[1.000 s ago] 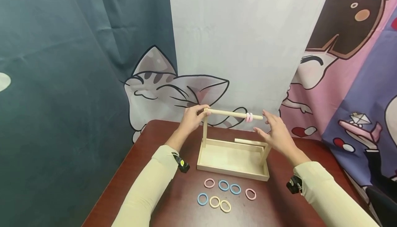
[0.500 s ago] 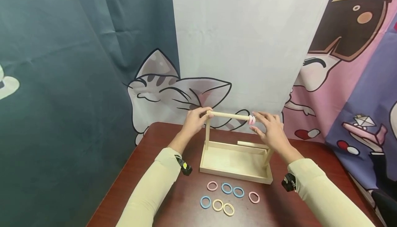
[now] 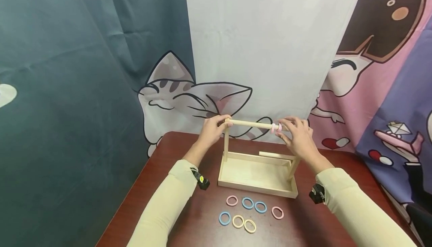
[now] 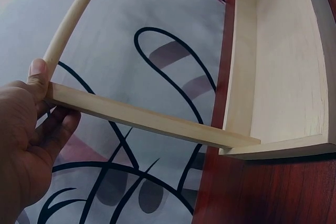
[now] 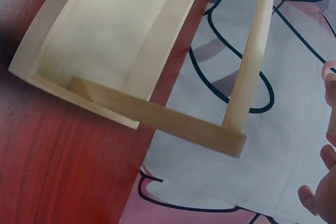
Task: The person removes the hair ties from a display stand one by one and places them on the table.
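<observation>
A pale wooden stand has a tray base [image 3: 256, 189], a tall left post [image 3: 226, 144] and a shorter right post [image 3: 293, 169]. My left hand [image 3: 212, 130] grips the top of the tall post, where the upper dowel [image 3: 251, 123] joins it; the left wrist view shows thumb and fingers around that corner. Two pink rings [image 3: 273, 128] hang on the dowel towards its right end, slightly apart. My right hand [image 3: 298, 138] pinches the outer pink ring [image 3: 279, 127] between thumb and fingers. In the right wrist view, only fingertips [image 5: 331, 90] show beside a ring.
On the table before the tray lie loose rings: pink [image 3: 231, 201], blue [image 3: 248, 202] and yellow [image 3: 237, 221], several in all. A lower dowel [image 3: 275, 155] juts left from the short post. A printed curtain [image 3: 270, 44] hangs behind the table [image 3: 189, 209].
My right hand has closed in on the rings from the right. The pink rings have slid right along the dowel, and a gap has opened between them. My left hand keeps its grip.
</observation>
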`<state>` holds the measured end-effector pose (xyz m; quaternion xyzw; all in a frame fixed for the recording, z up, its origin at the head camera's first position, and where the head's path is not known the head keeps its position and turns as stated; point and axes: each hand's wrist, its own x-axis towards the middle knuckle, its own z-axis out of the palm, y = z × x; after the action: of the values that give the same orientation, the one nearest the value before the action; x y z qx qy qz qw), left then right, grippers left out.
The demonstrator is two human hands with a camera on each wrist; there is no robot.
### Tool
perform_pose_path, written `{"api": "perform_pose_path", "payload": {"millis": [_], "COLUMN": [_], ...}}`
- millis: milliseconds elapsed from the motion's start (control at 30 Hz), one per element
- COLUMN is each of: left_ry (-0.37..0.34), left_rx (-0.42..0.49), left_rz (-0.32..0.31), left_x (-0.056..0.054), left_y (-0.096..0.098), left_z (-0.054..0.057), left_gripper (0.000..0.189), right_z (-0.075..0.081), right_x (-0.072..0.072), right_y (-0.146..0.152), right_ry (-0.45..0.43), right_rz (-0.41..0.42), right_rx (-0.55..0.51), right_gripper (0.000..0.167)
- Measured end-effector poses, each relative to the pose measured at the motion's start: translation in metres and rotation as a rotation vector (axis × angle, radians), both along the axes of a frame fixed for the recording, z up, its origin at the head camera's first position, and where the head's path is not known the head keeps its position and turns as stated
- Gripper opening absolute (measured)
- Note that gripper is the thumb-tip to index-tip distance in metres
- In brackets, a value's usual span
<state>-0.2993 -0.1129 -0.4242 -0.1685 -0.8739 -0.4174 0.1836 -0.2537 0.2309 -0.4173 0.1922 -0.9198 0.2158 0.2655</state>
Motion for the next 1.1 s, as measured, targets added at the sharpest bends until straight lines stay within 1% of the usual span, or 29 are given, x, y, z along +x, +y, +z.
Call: {"api": "perform_pose_path", "payload": {"millis": [267, 400, 567, 767, 933, 1100], "left_ry": [-0.002, 0.002, 0.000, -0.004, -0.004, -0.013], "left_rx": [-0.014, -0.015, -0.019, -0.021, -0.028, -0.028], "left_rz": [0.002, 0.001, 0.006, 0.016, 0.018, 0.018], "left_x": [0.000, 0.001, 0.002, 0.002, 0.000, 0.001], "left_y": [0.000, 0.000, 0.001, 0.000, 0.000, 0.000], "left_z": [0.002, 0.003, 0.003, 0.004, 0.004, 0.003], "left_gripper": [0.035, 0.034, 0.035, 0.037, 0.036, 0.035], "right_z": [0.005, 0.004, 0.001, -0.003, -0.007, -0.015], "right_x": [0.003, 0.005, 0.007, 0.011, 0.019, 0.029], "right_y": [0.011, 0.016, 0.023, 0.030, 0.036, 0.041], "right_ry": [0.009, 0.019, 0.027, 0.014, 0.022, 0.055], "right_rz": [-0.006, -0.007, -0.015, -0.017, -0.013, -0.006], "right_rx": [-0.019, -0.015, -0.011, -0.020, -0.022, -0.015], "right_gripper": [0.046, 0.045, 0.045, 0.047, 0.045, 0.046]}}
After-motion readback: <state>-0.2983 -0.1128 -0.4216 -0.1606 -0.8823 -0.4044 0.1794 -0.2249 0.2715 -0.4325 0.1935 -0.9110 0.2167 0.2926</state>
